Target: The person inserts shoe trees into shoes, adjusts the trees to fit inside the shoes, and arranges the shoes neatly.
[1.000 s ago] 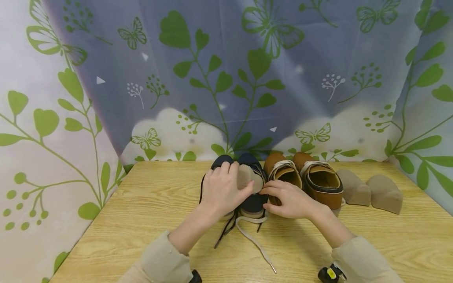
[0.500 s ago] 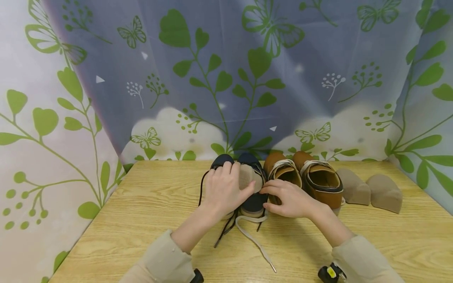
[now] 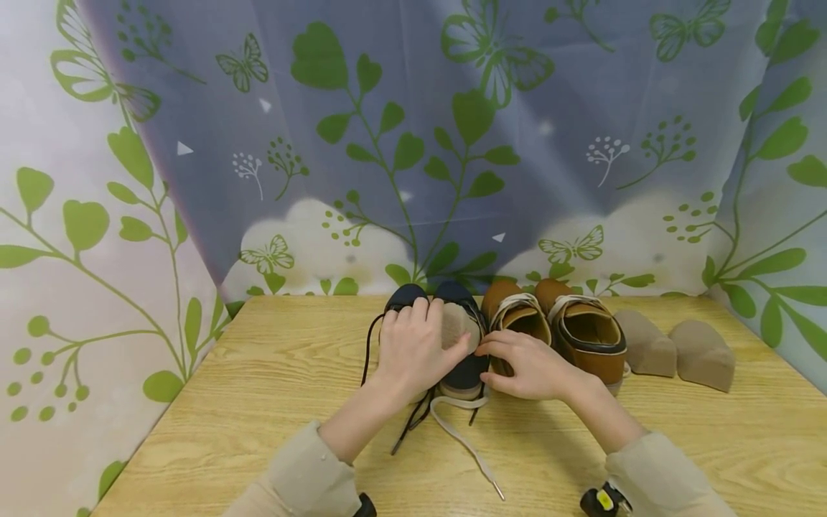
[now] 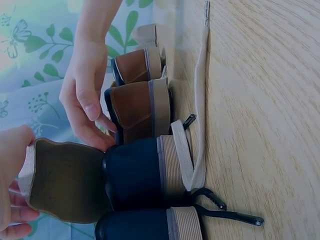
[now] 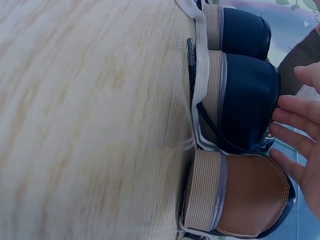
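Far left's a navy shoe (image 3: pixel 405 293), mostly tucked behind the left hand (image 3: pixel 415 350), which has thumb and fingers clamped on a beige toe form (image 3: pixel 461 321). The form's standing up at the opening of the second navy shoe (image 3: pixel 464 375). Right hand (image 3: pixel 526 365) has its fingers loosely apart, tips at that shoe's collar. Next, two brown shoes (image 3: pixel 592 365), then two more beige forms (image 3: pixel 703 355).

On the bench (image 3: pixel 310 380), the left pair of shoes (image 4: pixel 137 197) stands beside the right pair of shoes (image 3: pixel 571 352), toes toward the rear curtain (image 3: pixel 536 172). One insert (image 3: pixel 459 329) stands at the second shoe's opening. Two further inserts (image 3: pixel 649 348) sit right of both pairs. A lace (image 4: pixel 199 90) lies in front.
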Available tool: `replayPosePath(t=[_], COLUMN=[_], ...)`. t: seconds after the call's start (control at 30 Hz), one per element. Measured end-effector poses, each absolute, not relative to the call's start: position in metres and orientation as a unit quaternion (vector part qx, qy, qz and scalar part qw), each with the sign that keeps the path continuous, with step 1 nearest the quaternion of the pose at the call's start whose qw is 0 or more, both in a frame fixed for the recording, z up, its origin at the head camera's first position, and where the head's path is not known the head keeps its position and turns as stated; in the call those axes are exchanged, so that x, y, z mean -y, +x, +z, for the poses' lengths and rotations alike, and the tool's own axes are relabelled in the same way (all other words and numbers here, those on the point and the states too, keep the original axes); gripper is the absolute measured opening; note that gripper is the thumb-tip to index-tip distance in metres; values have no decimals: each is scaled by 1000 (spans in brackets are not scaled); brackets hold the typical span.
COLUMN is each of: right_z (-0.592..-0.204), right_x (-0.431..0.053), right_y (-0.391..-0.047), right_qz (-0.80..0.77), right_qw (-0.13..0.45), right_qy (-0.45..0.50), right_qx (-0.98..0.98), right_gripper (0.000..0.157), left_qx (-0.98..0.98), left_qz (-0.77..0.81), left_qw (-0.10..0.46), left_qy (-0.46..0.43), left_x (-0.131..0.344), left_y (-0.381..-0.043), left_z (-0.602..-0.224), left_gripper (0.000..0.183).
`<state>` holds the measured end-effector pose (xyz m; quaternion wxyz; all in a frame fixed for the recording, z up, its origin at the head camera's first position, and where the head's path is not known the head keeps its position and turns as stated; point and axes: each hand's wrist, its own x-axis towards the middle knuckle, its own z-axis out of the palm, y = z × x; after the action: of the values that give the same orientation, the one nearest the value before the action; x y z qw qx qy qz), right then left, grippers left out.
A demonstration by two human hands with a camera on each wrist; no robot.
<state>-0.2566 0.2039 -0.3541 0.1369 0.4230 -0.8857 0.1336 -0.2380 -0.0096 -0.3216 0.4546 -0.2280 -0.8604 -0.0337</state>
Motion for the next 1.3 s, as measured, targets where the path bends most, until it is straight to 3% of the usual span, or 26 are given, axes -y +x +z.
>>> replayPosePath(t=[1.3], right_z=[-355], right_x=[-206], right_y=[-258], right_qz=[143], right_qw=[131], right_qy=[427], right_qx=[883], right_gripper=[30], left_qx=[842], left_qz=[-2], left_qw=[487], left_qy=[-233], left_x=[-1], left_y=[-241], left_z=[-336], left_gripper=[57])
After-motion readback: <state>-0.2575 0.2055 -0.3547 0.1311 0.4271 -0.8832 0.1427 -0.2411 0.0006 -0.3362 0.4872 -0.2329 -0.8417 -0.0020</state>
